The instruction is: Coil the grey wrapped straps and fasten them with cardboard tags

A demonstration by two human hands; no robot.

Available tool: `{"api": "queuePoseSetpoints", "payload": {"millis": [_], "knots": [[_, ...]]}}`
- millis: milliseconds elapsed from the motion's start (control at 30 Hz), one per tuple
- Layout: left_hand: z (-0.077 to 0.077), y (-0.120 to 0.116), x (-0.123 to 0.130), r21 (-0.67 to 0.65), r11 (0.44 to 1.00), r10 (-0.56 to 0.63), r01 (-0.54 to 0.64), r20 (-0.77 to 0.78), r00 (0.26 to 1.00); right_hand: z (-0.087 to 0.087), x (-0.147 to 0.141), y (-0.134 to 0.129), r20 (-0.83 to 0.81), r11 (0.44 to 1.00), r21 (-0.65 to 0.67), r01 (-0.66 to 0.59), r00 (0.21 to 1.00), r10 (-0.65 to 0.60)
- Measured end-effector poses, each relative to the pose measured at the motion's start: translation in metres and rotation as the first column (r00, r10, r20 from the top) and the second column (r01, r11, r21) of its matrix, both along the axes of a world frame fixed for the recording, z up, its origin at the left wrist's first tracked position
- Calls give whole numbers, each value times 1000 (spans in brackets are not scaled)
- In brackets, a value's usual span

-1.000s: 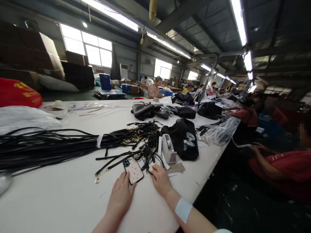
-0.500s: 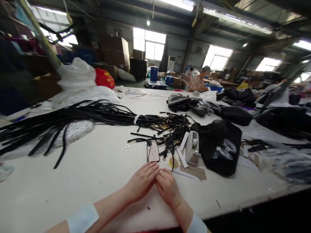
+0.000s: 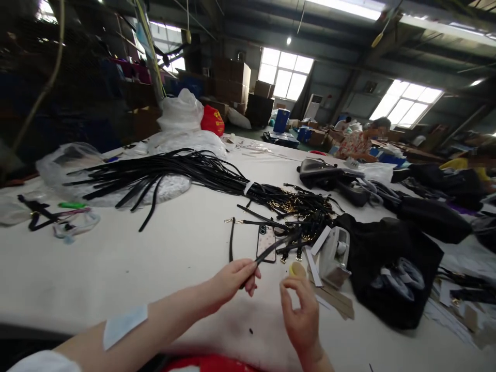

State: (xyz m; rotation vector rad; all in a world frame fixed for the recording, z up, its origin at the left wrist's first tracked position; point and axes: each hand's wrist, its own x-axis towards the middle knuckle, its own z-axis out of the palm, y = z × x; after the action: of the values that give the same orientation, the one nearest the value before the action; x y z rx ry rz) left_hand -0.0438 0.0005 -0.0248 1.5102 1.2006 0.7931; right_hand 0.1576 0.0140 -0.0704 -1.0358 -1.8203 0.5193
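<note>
My left hand [image 3: 239,275] is closed round a narrow black strap [image 3: 268,251], which slants up and right toward a pile of straps with gold buckles [image 3: 302,204]. To its right, my right hand [image 3: 303,316] is raised with thumb and forefinger pinched together; what they hold, if anything, is too small to tell. Just beyond those fingertips lies a yellow tape roll [image 3: 297,269], partly covered by the hand. A phone in a pale patterned case [image 3: 265,238] lies past the left hand, partly under the strap. Left of it, another strap with a metal clasp [image 3: 231,240] rests on the table.
A long bundle of black straps [image 3: 209,170] lies across the white table [image 3: 155,263], tied with a white band. At right are a clear tape dispenser [image 3: 336,261], cardboard strips [image 3: 337,302] and a black bag [image 3: 382,258]. Another person [image 3: 356,144] sits across the table.
My hands, together before, have moved apart; the left now holds a strap and the right is pinched by the tape roll. The view has turned left and tilted.
</note>
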Motion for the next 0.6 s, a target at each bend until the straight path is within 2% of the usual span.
{"api": "queuePoseSetpoints", "payload": {"millis": [33,67,100,133,200,233,267,300,367,467,533,600], "knots": [[10,1,4,-63,997,56,-43,221,974,7,-12,-3,-20,986,-108,-125,992,124],[20,3,7,-136,988,123,-70,441,889,14,-25,-6,-43,935,-227,-271,962,269],[30,5,6,-198,976,195,-91,609,769,19,-37,-8,-87,848,-344,-403,913,398],[39,8,1,-240,964,255,-114,712,654,24,-47,-10,-151,740,-447,-502,858,491],[55,16,-22,-248,941,335,-230,773,538,31,-58,-12,-302,536,-591,-603,782,545],[61,19,-39,-239,927,360,-290,785,505,35,-57,-11,-362,462,-639,-615,771,524],[64,22,-60,-231,908,383,-348,796,470,38,-53,-10,-399,415,-677,-607,777,486],[65,23,-82,-227,881,412,-415,798,439,41,-46,-8,-414,384,-710,-591,791,452],[61,20,-124,-171,765,501,-621,764,406,46,-26,-4,-396,325,-770,-549,810,432],[42,4,-171,-144,660,619,-738,661,425,50,5,0,-322,235,-849,-473,816,479],[23,-11,-190,-154,584,707,-797,578,407,50,20,1,-265,224,-876,-427,815,515],[1,-25,-202,-150,540,772,-829,481,416,49,32,3,-207,249,-887,-388,818,537]]}}
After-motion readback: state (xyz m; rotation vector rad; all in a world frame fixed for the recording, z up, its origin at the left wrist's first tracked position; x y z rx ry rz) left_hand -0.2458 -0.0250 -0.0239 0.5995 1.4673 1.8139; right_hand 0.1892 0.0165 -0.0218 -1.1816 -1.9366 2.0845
